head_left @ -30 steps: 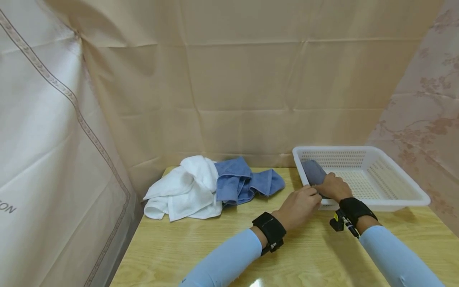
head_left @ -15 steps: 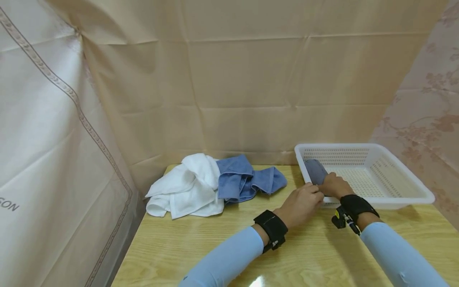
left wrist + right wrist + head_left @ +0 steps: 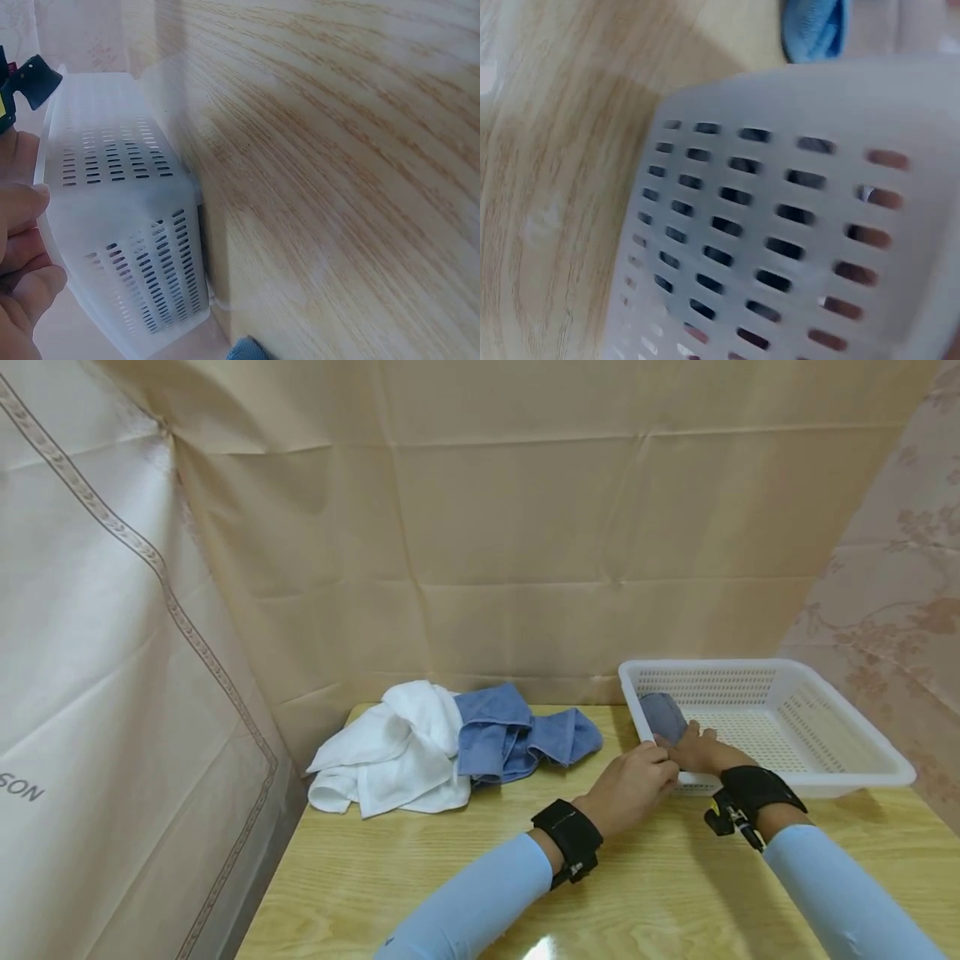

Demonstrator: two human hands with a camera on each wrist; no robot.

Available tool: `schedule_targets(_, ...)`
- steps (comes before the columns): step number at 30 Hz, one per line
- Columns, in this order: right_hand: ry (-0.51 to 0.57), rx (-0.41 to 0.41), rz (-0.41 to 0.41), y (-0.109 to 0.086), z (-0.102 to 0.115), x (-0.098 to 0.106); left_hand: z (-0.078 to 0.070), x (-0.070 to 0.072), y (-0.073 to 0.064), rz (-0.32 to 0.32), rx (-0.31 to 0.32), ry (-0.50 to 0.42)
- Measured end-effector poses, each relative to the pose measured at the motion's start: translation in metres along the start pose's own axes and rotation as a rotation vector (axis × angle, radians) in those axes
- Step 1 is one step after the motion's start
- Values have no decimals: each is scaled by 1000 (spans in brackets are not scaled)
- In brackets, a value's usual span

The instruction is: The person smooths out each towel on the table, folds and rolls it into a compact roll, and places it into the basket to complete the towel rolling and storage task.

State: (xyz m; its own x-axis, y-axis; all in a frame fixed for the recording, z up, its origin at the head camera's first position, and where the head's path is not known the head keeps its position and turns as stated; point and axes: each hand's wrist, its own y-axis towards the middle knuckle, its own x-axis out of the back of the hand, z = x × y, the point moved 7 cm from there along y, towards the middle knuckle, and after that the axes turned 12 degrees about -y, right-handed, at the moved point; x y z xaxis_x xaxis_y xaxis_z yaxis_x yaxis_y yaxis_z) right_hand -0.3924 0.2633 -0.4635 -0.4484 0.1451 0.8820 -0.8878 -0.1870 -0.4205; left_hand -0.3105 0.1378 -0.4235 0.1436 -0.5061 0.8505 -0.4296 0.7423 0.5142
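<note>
A rolled grey-blue towel [image 3: 663, 717] lies along the left wall inside the white plastic basket [image 3: 806, 768]. My right hand [image 3: 705, 752] reaches over the basket's near rim and rests at the near end of the roll, its fingers spread and fairly straight. At the near-left corner my left hand [image 3: 630, 783] has its curled fingers and thumb on the basket's rim; the left wrist view shows these fingertips [image 3: 46, 281] at the edge. Through the slots in the right wrist view, the dark towel and parts of a hand show behind the basket wall [image 3: 727, 225].
On the wooden table [image 3: 465, 877], left of the basket, lie a crumpled white towel [image 3: 397, 752] and a crumpled blue towel [image 3: 517, 735], touching each other. A beige cloth [image 3: 495, 527] hangs behind the table. More cloth hangs at both sides.
My right hand has loosened on the rolled towel, its fingers spreading, and its wrist has shifted slightly right. My left hand stays at the basket corner. The head view has shifted slightly.
</note>
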Motion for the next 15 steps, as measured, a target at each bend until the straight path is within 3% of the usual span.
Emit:
schedule_targets(5, 16, 70, -61, -4, 1, 3, 0, 0, -1, 10, 12, 4)
schedule_targets(11, -93, 101, -314, -4, 1, 10, 0, 1, -2, -16, 0, -2)
schedule_targets(15, -94, 63, -460, -10, -3, 15, 0, -2, -5, 3, -15, -5)
